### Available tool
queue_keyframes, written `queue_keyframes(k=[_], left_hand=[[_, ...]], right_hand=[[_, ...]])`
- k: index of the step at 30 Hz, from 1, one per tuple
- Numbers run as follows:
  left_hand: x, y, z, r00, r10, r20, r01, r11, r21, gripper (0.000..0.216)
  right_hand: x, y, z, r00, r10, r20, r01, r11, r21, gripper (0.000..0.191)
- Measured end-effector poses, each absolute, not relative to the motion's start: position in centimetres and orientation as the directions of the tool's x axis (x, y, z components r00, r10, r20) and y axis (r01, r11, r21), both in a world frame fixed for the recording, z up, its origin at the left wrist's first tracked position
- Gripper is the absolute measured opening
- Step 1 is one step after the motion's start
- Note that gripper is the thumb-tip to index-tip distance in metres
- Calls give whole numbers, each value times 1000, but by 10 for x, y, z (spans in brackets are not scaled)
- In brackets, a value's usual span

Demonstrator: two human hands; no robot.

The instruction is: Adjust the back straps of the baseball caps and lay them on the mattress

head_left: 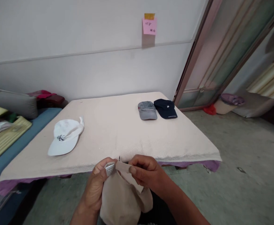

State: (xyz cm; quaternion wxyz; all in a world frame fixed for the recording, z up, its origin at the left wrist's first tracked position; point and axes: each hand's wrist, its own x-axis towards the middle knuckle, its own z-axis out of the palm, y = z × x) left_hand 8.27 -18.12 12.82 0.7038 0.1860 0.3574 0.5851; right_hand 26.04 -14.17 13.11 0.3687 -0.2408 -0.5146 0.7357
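Note:
Both hands hold a beige cap (120,200) below the table's near edge. My left hand (96,187) pinches the silver metal buckle (110,168) of the cap's back strap. My right hand (146,173) is closed on the beige strap (124,167) right beside the buckle. On the cream-covered table (118,134) a white cap (65,137) with a dark logo lies at the left. A grey cap (147,110) and a navy cap (166,108) lie side by side at the far right.
A pink sticky note (149,25) is taped to the white wall behind the table. At the left are a blue mattress (15,147) with yellow-green mats and a grey cushion. A glass door and a purple-lined bin (230,103) stand at the right.

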Motion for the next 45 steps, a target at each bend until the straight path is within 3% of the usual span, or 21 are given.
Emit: queue_keyframes(k=[19,38,45], left_hand=[[91,-185,138,117,963,-241,-655,257,711,8],[84,-194,133,29,955,-297,-518,268,812,16],[89,-196,140,127,955,-267,-448,296,844,14]], right_hand=[[268,-147,143,-567,823,37,-265,-140,-954,28],[275,-154,153,-625,781,-17,-53,-64,-997,24],[275,-155,160,-672,740,0,-61,-55,-997,26]])
